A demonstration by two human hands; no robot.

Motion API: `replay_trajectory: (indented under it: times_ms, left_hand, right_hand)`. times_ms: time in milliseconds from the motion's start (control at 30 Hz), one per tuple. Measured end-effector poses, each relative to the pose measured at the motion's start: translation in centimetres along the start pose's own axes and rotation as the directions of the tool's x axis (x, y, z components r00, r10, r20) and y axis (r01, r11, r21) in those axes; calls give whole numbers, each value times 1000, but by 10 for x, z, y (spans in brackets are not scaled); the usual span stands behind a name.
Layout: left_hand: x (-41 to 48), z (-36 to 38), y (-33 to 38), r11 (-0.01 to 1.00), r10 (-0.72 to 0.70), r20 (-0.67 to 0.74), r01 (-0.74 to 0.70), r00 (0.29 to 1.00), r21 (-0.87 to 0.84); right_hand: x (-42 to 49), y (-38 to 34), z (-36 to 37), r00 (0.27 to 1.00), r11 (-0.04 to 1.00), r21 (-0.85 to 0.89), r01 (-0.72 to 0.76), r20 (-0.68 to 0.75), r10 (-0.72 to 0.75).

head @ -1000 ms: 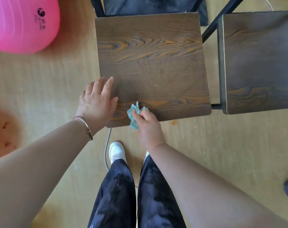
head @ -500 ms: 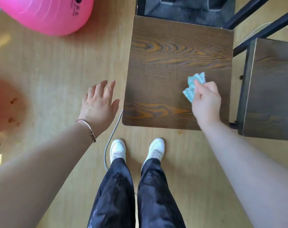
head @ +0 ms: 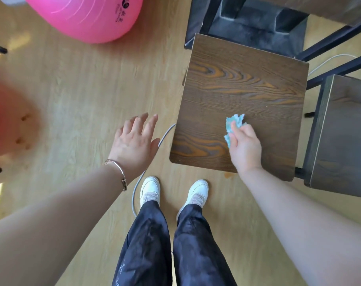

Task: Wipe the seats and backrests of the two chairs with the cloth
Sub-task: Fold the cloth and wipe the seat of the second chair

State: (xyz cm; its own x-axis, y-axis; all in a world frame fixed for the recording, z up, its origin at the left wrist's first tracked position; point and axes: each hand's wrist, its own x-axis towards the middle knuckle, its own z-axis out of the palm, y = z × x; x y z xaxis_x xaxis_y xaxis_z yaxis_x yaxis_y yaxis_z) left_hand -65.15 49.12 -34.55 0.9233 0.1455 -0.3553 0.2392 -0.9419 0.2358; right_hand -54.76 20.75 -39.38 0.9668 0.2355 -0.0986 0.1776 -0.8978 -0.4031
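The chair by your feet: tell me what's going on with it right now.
A person is standing over the nearer chair seat and pressing a crumpled blue cloth onto it with the right hand, toward the front of the seat. The left hand is open, off the chair, over the floor beside it. A second chair sits untouched to the right, and a pink exercise ball lies on the floor farther left.

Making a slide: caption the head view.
Right hand wipes wooden chair seat with teal cloth; left hand hovers open.
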Motion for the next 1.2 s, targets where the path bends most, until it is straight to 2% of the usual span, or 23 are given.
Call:
replay_trajectory:
  times_ms: [200,300,400,433,500,600,700,833,1100,1200]
  left_hand:
    - [-6,4,-11,999,-41,7,41,999,-20]
    - [-10,5,-16,998,-54,14,55,998,-16]
    - [-12,5,-21,998,-65,6,65,998,-21]
    - [-12,5,-22,998,-64,4,65,998,-17]
    - [-9,6,-24,998,-63,1,63,998,-9]
    - [-2,7,-19,997,-76,-3,76,997,-21]
    - [5,8,-11,995,-88,-10,88,996,-44]
    - [12,7,-5,995,-93,-10,93,996,-44]
    - [19,5,2,994,-93,-8,93,996,-54]
    - [18,4,-1,995,-96,-3,96,995,-39]
  right_hand:
    - [-41,-55,35,983,980,124,153,80,-164]
    - [-64,-87,53,945,949,200,246,167,-280]
    - [-66,-99,47,901,903,328,276,237,-362]
    - [-56,-95,39,913,900,347,263,213,-349]
    - [-18,-77,19,970,934,316,168,119,-214]
    - [59,-43,-4,1000,992,122,31,-10,-30]
    - [111,-25,-2,998,997,56,-52,21,51]
    - [124,-33,11,994,990,88,-107,18,106]
    - [85,-64,32,990,950,296,103,62,-127]
    - [50,-84,43,964,927,297,230,65,-260]
